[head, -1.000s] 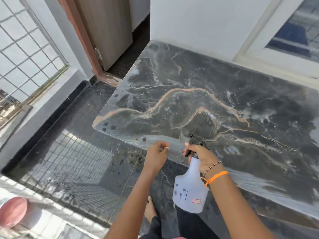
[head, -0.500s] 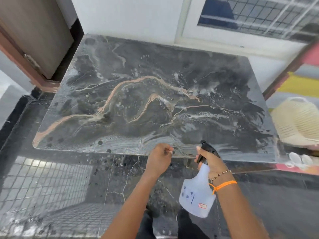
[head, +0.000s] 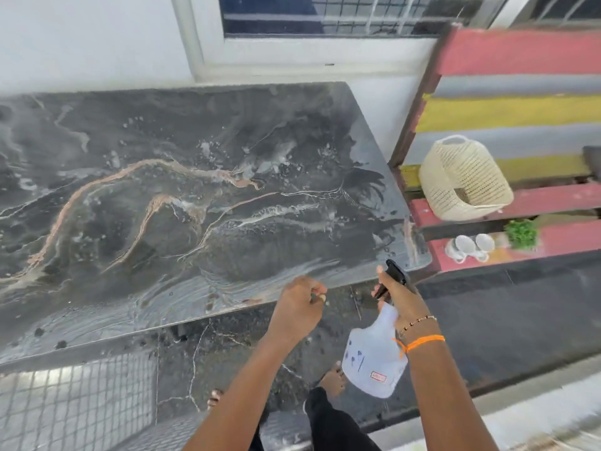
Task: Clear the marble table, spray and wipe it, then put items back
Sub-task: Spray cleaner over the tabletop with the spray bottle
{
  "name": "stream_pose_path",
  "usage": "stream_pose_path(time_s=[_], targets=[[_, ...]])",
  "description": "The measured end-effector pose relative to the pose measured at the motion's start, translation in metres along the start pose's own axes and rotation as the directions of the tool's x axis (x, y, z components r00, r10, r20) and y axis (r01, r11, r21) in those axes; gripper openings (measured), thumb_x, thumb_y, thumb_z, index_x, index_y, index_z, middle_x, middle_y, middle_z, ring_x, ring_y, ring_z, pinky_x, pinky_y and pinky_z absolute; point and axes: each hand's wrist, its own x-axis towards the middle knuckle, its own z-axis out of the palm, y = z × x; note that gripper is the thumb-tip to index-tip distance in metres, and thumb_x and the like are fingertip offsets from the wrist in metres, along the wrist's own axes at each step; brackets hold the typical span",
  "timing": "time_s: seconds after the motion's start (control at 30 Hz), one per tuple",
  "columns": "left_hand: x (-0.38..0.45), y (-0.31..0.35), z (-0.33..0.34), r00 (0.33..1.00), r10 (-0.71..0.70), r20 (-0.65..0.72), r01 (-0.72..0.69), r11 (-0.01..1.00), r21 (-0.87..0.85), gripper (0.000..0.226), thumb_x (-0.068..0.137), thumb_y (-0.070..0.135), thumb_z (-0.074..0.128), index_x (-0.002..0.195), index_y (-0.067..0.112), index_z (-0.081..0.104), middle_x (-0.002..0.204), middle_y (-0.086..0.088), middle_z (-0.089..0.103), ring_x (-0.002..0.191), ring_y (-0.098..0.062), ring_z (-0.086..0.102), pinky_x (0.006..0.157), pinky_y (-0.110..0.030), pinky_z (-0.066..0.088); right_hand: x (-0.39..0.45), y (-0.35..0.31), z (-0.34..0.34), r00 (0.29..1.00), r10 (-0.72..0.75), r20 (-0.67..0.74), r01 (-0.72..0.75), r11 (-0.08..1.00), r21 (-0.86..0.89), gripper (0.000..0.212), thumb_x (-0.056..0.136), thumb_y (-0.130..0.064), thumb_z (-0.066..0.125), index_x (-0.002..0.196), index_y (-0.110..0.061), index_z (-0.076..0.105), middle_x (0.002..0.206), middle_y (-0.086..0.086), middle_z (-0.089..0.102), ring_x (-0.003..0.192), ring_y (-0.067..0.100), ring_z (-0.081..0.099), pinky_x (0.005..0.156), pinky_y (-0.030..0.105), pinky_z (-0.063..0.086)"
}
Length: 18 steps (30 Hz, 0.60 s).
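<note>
The dark marble table (head: 182,203) with orange and white veins fills the left and middle, its top wet with droplets and streaks. My right hand (head: 398,296) grips the black trigger head of a translucent white spray bottle (head: 374,359), held just off the table's near right corner, nozzle toward the top. My left hand (head: 297,309) hovers at the near edge with fingers curled closed and nothing visible in it.
A striped red and yellow bench (head: 520,203) stands right of the table, carrying a cream woven basket (head: 465,179), white cups (head: 468,247) and a small green plant (head: 521,234). A window (head: 325,14) and white wall lie behind. Dark glossy floor (head: 487,320) is underfoot.
The view has swung to the right, bringing the bench and basket into sight and dropping the door out. Both hands keep the same pose at the near table edge.
</note>
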Motion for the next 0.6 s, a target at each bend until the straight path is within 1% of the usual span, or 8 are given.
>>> stream_pose_path(time_s=[0.07,0.13,0.2,0.23,0.33,0.4,0.5,0.6], targets=[[0.011,0.016,0.019,1.000,0.004,0.017,-0.003,1.000,-0.004,0.017,0.089,0.007,0.050,0.101,0.012,0.062,0.108,-0.005,0.058,0.096,-0.016,0.056,0.085,-0.027,0.048,0.010,-0.006,-0.018,0.999,-0.002,-0.044,0.004,0.999,0.045,0.015,0.083,-0.027,0.068,0.073,-0.020,0.059,0.037,-0.003,0.049,0.034,0.010,0.046,0.038,0.019,0.040],[0.022,0.032,0.038,1.000,0.003,0.014,-0.003,1.000,-0.013,0.017,0.089,0.004,0.049,0.100,0.009,0.061,0.107,-0.007,0.058,0.100,-0.019,0.057,0.086,-0.032,0.049,0.019,-0.012,-0.037,1.000,-0.012,-0.023,0.014,0.995,0.097,0.008,0.083,-0.022,0.068,0.089,-0.019,0.062,0.038,-0.003,0.048,0.032,0.008,0.044,0.035,0.015,0.039],[0.031,0.046,0.054,1.000,0.011,-0.004,-0.011,1.000,-0.011,0.018,0.088,0.004,0.050,0.100,0.009,0.062,0.107,-0.006,0.058,0.101,-0.017,0.056,0.088,-0.031,0.048,0.025,-0.019,-0.054,0.998,-0.058,0.037,0.054,0.994,0.097,0.022,0.084,-0.014,0.066,0.106,-0.016,0.063,0.042,-0.002,0.051,0.036,0.008,0.047,0.037,0.015,0.040],[0.035,0.052,0.061,1.000,0.015,-0.017,-0.015,1.000,-0.006,0.018,0.088,0.004,0.051,0.100,0.010,0.063,0.107,-0.005,0.058,0.100,-0.015,0.055,0.088,-0.028,0.047,0.026,-0.025,-0.060,0.994,-0.084,0.069,0.080,0.995,0.052,0.025,0.084,-0.011,0.066,0.110,-0.013,0.064,0.047,0.001,0.053,0.040,0.009,0.048,0.039,0.016,0.041],[0.048,0.070,0.079,0.998,0.015,-0.063,-0.015,1.000,0.004,0.016,0.088,0.005,0.052,0.096,0.013,0.063,0.104,-0.003,0.058,0.098,-0.015,0.056,0.087,-0.023,0.045,0.032,-0.048,-0.070,0.982,-0.083,0.168,0.103,0.988,-0.115,0.023,0.084,-0.023,0.067,0.101,-0.009,0.064,0.066,0.007,0.055,0.056,0.011,0.050,0.049,0.018,0.043],[0.057,0.080,0.086,0.996,0.006,-0.085,-0.004,1.000,0.017,0.016,0.088,0.005,0.053,0.094,0.015,0.063,0.102,-0.002,0.058,0.099,-0.018,0.056,0.089,-0.029,0.048,0.042,-0.068,-0.069,0.976,-0.113,0.187,0.153,0.965,-0.214,0.025,0.083,-0.035,0.066,0.091,-0.011,0.065,0.069,0.004,0.056,0.060,0.009,0.051,0.053,0.017,0.045],[0.071,0.091,0.091,0.994,-0.016,-0.106,0.019,0.999,0.034,0.018,0.087,0.005,0.053,0.096,0.017,0.063,0.099,0.002,0.057,0.099,-0.018,0.055,0.093,-0.034,0.046,0.060,-0.100,-0.055,0.951,-0.182,0.250,0.240,0.943,-0.228,0.023,0.083,-0.040,0.065,0.078,-0.019,0.058,0.062,-0.001,0.054,0.057,0.008,0.050,0.051,0.012,0.043],[0.093,0.099,0.090,0.991,-0.009,-0.137,0.016,0.999,0.047,0.020,0.086,0.004,0.053,0.098,0.015,0.064,0.098,0.005,0.055,0.099,-0.016,0.053,0.091,-0.023,0.042,0.084,-0.132,-0.042,0.938,-0.206,0.278,0.288,0.911,-0.295,0.027,0.085,-0.041,0.062,0.079,-0.016,0.057,0.063,0.001,0.053,0.058,0.010,0.050,0.040,0.007,0.039]])
